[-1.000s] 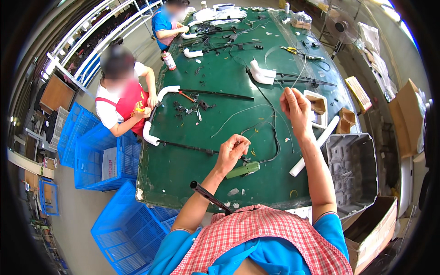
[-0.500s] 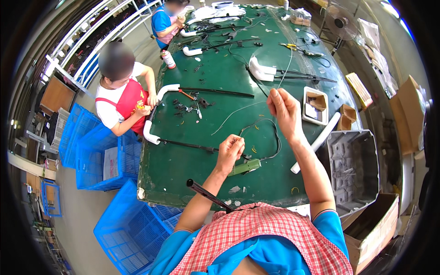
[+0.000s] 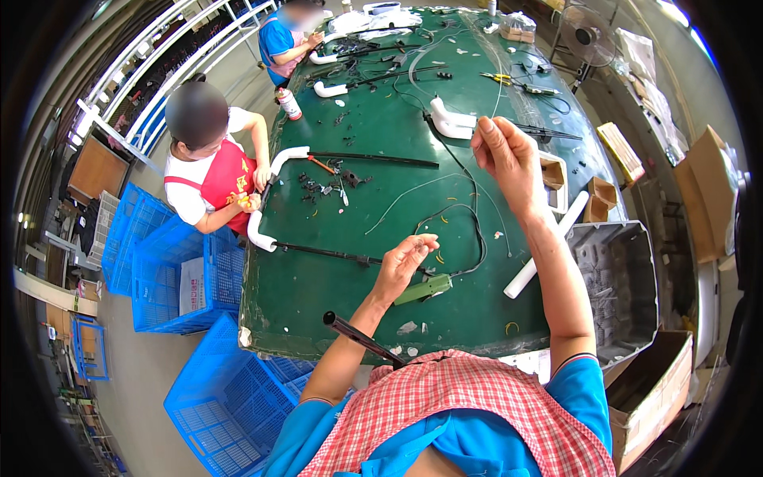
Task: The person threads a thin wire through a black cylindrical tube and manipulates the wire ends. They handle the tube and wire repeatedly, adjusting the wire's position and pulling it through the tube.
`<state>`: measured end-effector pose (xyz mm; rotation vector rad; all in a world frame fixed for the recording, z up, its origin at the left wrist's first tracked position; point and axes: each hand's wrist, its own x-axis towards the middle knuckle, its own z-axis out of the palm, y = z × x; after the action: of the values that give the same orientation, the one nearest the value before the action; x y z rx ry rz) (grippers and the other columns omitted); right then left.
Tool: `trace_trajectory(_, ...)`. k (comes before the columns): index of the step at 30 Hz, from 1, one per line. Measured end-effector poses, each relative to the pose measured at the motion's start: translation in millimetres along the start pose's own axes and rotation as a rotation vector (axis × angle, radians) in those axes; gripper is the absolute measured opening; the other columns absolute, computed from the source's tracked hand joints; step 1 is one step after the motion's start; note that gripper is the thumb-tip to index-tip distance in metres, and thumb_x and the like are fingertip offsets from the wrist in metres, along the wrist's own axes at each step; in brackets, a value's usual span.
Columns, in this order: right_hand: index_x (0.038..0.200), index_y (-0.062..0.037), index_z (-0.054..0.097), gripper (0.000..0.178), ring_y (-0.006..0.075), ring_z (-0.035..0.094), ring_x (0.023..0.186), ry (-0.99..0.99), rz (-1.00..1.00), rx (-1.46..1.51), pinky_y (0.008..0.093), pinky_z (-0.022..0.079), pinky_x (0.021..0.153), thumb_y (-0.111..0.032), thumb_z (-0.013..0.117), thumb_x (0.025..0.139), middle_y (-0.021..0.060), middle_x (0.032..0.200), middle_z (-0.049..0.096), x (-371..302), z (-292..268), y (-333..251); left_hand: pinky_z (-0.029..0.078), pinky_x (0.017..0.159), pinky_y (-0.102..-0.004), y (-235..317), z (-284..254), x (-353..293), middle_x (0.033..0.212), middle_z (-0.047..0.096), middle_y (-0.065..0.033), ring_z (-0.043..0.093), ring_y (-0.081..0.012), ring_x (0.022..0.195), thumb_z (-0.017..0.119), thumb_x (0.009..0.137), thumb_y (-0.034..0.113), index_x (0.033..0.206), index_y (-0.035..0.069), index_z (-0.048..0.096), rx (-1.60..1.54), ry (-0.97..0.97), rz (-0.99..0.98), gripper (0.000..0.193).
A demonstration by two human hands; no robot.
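My left hand [image 3: 404, 262] hovers over the green table [image 3: 318, 294], fingertips pinched together just above a green handled tool [image 3: 425, 288]. A black cable [image 3: 477, 230] loops from that tool up past my right hand [image 3: 509, 159]. The right hand is raised higher and farther back, fingers held close together. Whether either hand grips a thin wire is too fine to see. A thin pale wire [image 3: 413, 195] lies on the table between the hands. A black rod [image 3: 362, 338] sticks out over the front edge near my left forearm.
A white tube [image 3: 548, 246] lies at the right edge beside a grey bin [image 3: 616, 278]. Cardboard boxes [image 3: 652, 389] stand at the right, blue crates [image 3: 222, 397] at the left. A person in a red apron [image 3: 211, 171] handles white tubing; another person [image 3: 278, 36] works at the far end.
My right hand has come down and nearer to me. My left hand has loosened from a fist to pinched fingertips and dropped closer to the green tool.
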<state>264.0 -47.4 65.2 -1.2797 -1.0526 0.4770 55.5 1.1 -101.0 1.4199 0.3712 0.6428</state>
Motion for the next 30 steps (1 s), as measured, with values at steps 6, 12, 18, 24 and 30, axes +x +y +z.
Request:
trace_trajectory(6, 0.08, -0.0046, 0.06, 0.036, 0.0043, 0.044, 0.055, -0.056, -0.028, -0.04, 0.0215, 0.033, 0.051, -0.032, 0.05, 0.101, -0.0012, 0.059, 0.051, -2, 5, -10, 0.045, 0.093, -0.0264, 8, -1, 4, 0.102, 0.068, -0.0032, 0.059, -0.0101, 0.1, 0.059, 0.095, 0.012, 0.112, 0.002, 0.066, 0.005, -0.024, -0.019, 0.022)
trace_trajectory(12, 0.08, -0.0042, 0.06, 0.035, 0.0049, 0.044, 0.056, -0.08, -0.016, -0.059, 0.0225, 0.034, 0.053, -0.032, 0.05, 0.101, -0.001, 0.058, 0.05, -8, 9, -16, 0.046, 0.093, -0.0259, 11, -1, 8, 0.102, 0.068, -0.0024, 0.06, -0.0089, 0.099, 0.059, 0.094, 0.01, 0.113, 0.001, 0.066, 0.002, -0.037, -0.021, 0.022)
trace_trajectory(18, 0.08, -0.004, 0.059, 0.035, 0.0052, 0.045, 0.057, -0.107, 0.013, -0.084, 0.0226, 0.035, 0.054, -0.031, 0.051, 0.1, -0.0005, 0.059, 0.05, -9, 11, -20, 0.047, 0.094, -0.0263, 21, 0, 11, 0.102, 0.068, -0.0054, 0.061, -0.0108, 0.098, 0.061, 0.093, 0.012, 0.113, -0.001, 0.065, -0.028, -0.029, -0.032, 0.024)
trace_trajectory(24, 0.08, -0.0031, 0.06, 0.036, 0.0056, 0.045, 0.057, -0.138, 0.002, -0.114, 0.0233, 0.037, 0.055, -0.032, 0.05, 0.1, -0.0001, 0.059, 0.051, -9, 15, -17, 0.047, 0.094, -0.0259, 23, 0, 16, 0.102, 0.068, -0.0053, 0.061, -0.0105, 0.098, 0.059, 0.093, 0.009, 0.112, -0.001, 0.065, -0.016, -0.059, -0.019, 0.022)
trace_trajectory(30, 0.081, -0.0026, 0.059, 0.036, 0.0049, 0.046, 0.059, -0.187, 0.008, -0.138, 0.0219, 0.037, 0.055, -0.031, 0.05, 0.101, -0.0013, 0.061, 0.05, -14, 24, -9, 0.047, 0.093, -0.0258, 26, 0, 20, 0.101, 0.068, -0.0064, 0.061, -0.0113, 0.097, 0.059, 0.093, 0.008, 0.111, -0.002, 0.065, -0.011, -0.073, -0.011, 0.021)
